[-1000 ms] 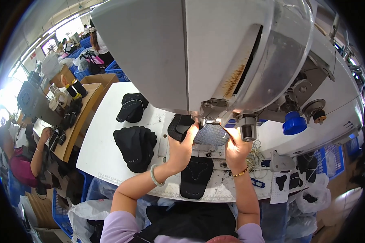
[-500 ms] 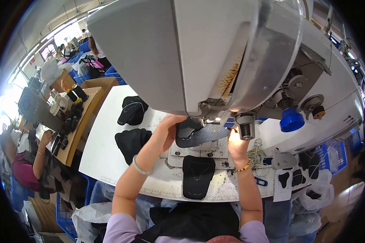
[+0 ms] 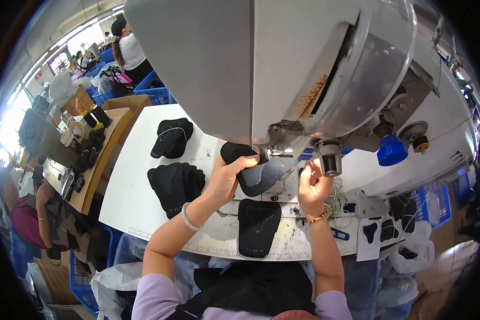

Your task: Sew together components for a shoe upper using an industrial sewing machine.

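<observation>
My left hand is closed on a curved black fabric piece, thumb on top, under the sewing machine head. A grey textured patch covers part of that piece. Just right of it, my right hand has its fingers curled together, partly behind a dark cylindrical machine part. Whatever it may hold is hidden. Nearer me lies a flat black piece with pale stitched outlines. Two black fabric stacks rest left of my left forearm.
The white machine table carries loose threads and blue snips at right. A paper sheet with black shapes hangs at its front edge. Blue baskets stand on both sides. A co-worker's arm is at far left.
My left hand has shifted its grip, thumb now on top, and the fabric piece is turned more steeply. My right fingers have drawn away from its right end and curled. The view has shifted slightly.
</observation>
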Tool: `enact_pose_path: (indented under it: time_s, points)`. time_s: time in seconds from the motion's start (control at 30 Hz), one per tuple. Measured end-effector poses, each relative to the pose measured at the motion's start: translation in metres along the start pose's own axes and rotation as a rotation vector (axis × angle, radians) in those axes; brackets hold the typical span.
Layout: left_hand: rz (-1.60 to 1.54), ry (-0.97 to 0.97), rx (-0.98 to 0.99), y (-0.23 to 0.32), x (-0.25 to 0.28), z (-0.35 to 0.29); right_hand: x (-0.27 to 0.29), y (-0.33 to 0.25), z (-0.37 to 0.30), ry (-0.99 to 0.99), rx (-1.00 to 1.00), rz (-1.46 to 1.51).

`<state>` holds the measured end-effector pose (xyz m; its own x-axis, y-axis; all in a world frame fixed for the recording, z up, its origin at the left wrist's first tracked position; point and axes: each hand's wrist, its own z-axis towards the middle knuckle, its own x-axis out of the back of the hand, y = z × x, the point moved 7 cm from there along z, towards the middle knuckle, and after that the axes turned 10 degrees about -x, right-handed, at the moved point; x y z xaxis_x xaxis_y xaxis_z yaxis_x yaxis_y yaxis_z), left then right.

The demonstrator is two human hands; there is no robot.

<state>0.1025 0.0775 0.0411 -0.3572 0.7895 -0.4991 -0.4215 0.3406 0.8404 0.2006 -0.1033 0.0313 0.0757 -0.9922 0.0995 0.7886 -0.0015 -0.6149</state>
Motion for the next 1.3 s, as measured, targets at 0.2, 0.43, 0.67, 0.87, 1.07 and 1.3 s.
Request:
enact_pose_path:
  time_s: [0.2, 0.43, 0.67, 0.87, 1.07, 1.3]
  points:
    - [0.067, 0.09, -0.173, 0.0, -0.014, -0.017, -0.004, -0.014, -0.006, -0.075, 0.115, -0.061]
    - [0.074, 0.227, -0.243, -0.002, -0.024, -0.028, -0.011, -0.05, -0.007, -0.133, 0.312, 0.023]
    - [0.435, 0.134, -0.366, 0.016, -0.007, -0.032, -0.017, -0.054, 0.001, -0.336, 0.224, 0.065]
    - [1.386, 0.033, -1.499, 0.051, -0.006, -0.079, -0.014, -0.06, 0.011, -0.371, 0.353, -0.032]
    - [1.688, -0.13, -1.703, 0.032, -0.042, -0.081, -0.012, -0.059, 0.01, -0.375, 0.386, -0.032]
    - [1.605, -0.045, -1.762, 0.031, -0.034, -0.081, -0.014, -0.065, 0.011, -0.394, 0.367, -0.061]
